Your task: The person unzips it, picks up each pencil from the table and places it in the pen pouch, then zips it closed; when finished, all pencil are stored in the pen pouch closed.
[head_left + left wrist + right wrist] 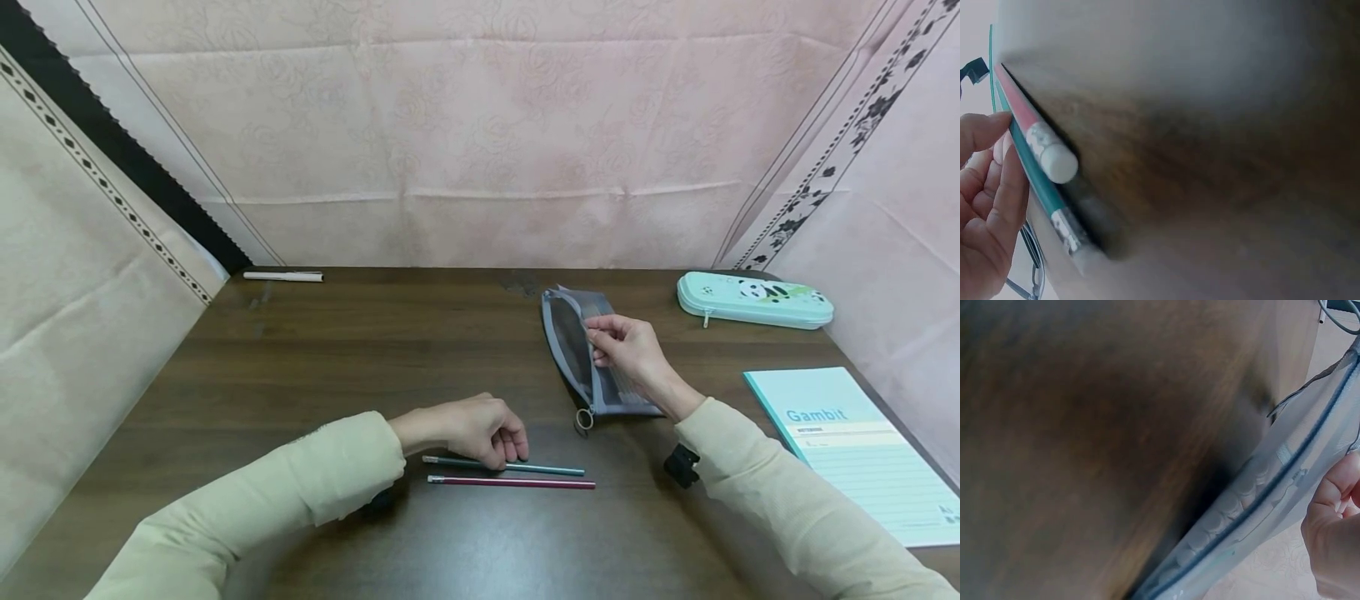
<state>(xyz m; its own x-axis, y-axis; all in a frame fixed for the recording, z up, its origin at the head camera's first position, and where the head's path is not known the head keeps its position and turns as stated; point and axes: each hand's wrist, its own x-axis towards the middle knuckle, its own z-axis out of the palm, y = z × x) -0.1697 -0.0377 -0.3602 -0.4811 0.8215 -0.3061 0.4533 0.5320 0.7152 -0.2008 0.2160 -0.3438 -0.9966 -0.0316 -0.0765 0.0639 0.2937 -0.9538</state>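
Two pencils with white erasers lie side by side on the table, a teal pencil (546, 470) behind a dark red pencil (517, 482). My left hand (480, 427) pinches the teal pencil between thumb and fingers; in the left wrist view the red pencil (1019, 103) lies right beside it. Farther back, a grey-blue mesh zip pouch (617, 393) gapes along its left side, a ring hanging from its zipper. My right hand (637, 354) pinches the rim of that opening. Rounded pale shapes (1213, 522) show through the pouch's mesh in the right wrist view.
A mint pencil case (757, 302) with a panda picture stands at the back right. Nearer on the right lies a light blue notebook (855, 442). A white pen (283, 276) rests by the back left edge. Pale cloth (480, 125) hangs behind the brown table (360, 350).
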